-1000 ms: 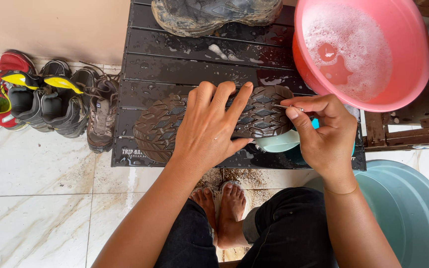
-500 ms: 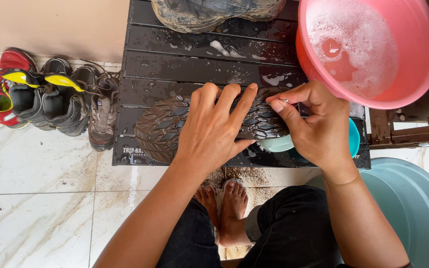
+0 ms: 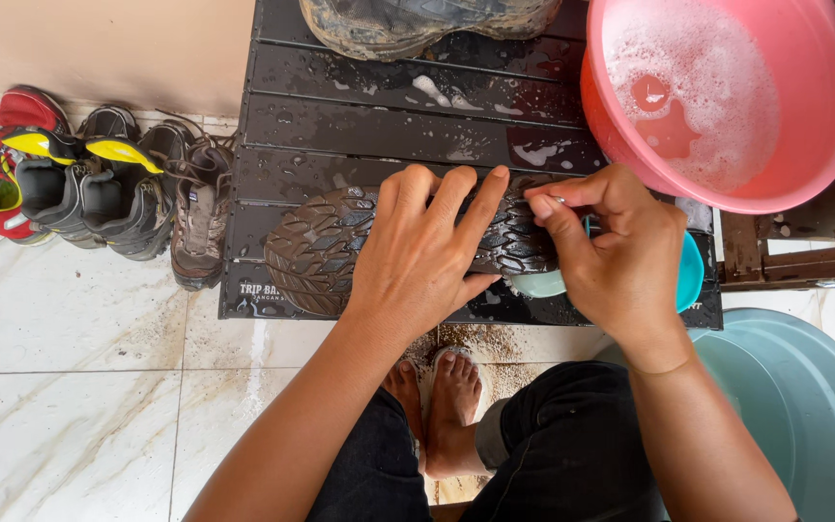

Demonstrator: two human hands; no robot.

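The left hand [image 3: 427,256] lies flat with fingers spread on the muddy tread of an upturned shoe [image 3: 340,242], pressing it sole-up onto the wet black slatted desk [image 3: 388,130]. The shoe's heel end sticks out past the left hand's wrist side, and its toe end runs under the fingertips toward the right hand [image 3: 616,256]. The right hand sits just beside the left, its thumb and forefinger pinched together on something small and thin at the sole's edge; what it is cannot be told. Under the right hand, touching the shoe's end, a pale teal scoop or small bowl [image 3: 693,275] shows partly from behind the knuckles.

Just beyond the right hand stands a pink basin [image 3: 823,126] holding soapy, foamy water. Beyond both hands, at the far edge of the desk, rests another mud-caked shoe [image 3: 417,24]. Patches of foam lie on the slats between it and the hands. Well off to the left hand's outer side, a row of shoes [image 3: 79,184] stands on the white tiled floor [image 3: 70,387] against the wall. Below the right forearm sits a grey-green tub [image 3: 804,416]. Between the forearms, the person's bare feet [image 3: 442,396] rest on the dirt-speckled floor.
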